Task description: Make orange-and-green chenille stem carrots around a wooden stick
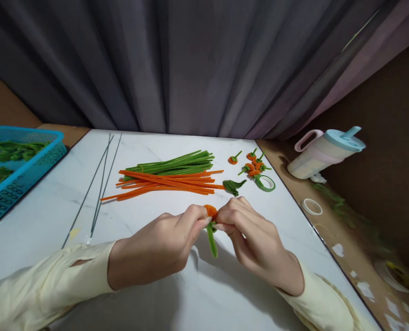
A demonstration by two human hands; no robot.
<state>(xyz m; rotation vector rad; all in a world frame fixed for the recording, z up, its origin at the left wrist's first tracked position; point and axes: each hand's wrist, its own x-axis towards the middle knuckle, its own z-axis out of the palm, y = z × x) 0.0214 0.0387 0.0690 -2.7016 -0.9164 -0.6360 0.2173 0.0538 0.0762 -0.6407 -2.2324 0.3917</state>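
Between my two hands is a small orange pipe-cleaner pumpkin (210,211) with a green stem pointing down toward me. My left hand (164,243) pinches it from the left with thumb and forefinger. From the other side, the fingertips of my right hand (254,234) press on it near the green base. Just beyond my hands lie orange pipe cleaners (166,184), crossing in front of a bundle of green pipe cleaners (176,163). A dark green coiled piece (233,186) rests by their right ends.
Several finished orange pumpkins (254,168) lie at the back right beside a roll of green tape (265,183). Thin dark wires (102,184) lie at left, near a blue basket (57,142) of green leaves. A tumbler (323,151) and a white ring (312,207) are off the right edge.
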